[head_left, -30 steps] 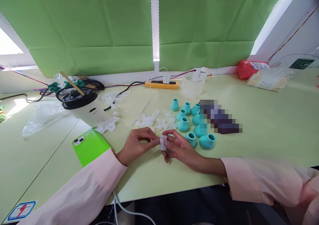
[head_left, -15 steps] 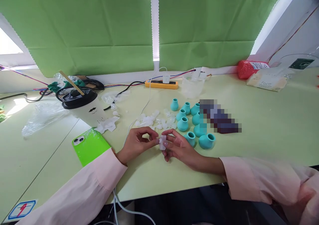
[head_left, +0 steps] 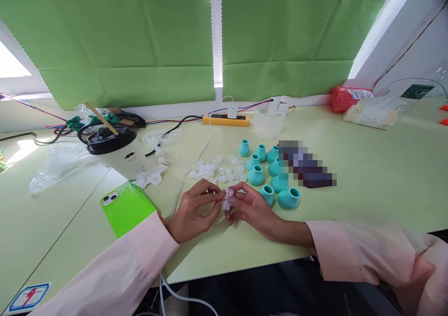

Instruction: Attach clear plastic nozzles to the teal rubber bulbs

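Small translucent piece [head_left: 226, 205], worked two-handed
Right hand [head_left: 255, 209] pinches it, left hand [head_left: 196, 209] grips its side; next move likely calls for a steady right pinch, teal pots [head_left: 255, 176] just beyond.

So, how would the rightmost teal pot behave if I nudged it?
The teal pot is probably light for its size, since its open mouth suggests a hollow inside. Knocked over, it would likely roll, given its rounded belly.
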`<state>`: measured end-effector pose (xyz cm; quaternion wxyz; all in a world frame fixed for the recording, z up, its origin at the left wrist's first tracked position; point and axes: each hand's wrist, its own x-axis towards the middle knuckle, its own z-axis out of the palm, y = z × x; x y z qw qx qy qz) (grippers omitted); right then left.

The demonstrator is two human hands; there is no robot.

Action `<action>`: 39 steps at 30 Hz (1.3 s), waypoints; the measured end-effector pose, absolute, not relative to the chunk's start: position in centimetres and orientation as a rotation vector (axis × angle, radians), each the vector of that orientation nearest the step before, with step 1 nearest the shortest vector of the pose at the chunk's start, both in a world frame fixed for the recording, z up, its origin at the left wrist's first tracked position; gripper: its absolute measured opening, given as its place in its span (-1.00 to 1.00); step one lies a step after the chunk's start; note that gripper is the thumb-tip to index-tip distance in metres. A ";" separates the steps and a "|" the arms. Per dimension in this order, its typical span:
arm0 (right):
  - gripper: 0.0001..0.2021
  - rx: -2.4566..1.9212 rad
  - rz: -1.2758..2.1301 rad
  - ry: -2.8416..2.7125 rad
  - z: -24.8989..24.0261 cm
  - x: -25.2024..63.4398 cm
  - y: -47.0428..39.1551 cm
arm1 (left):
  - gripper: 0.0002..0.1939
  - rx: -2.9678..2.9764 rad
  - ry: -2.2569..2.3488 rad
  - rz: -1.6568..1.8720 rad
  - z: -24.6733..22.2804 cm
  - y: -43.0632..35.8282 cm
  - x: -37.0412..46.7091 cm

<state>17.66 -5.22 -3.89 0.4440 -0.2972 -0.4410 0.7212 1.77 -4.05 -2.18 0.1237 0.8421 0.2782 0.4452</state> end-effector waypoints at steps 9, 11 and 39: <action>-0.71 -0.765 1.735 -1.140 -4.1 17.4 -5.4 | -0.77 2.720 0.719 1.195 -1.8 -4.5 1.4; -0.71 -0.772 1.724 -1.163 -4.2 17.5 -5.4 | -0.77 2.917 0.668 1.164 -2.0 -4.5 1.3; -0.73 -0.571 1.683 -1.322 -3.6 17.7 -6.0 | -0.76 1.492 0.703 0.641 -2.1 -3.7 1.7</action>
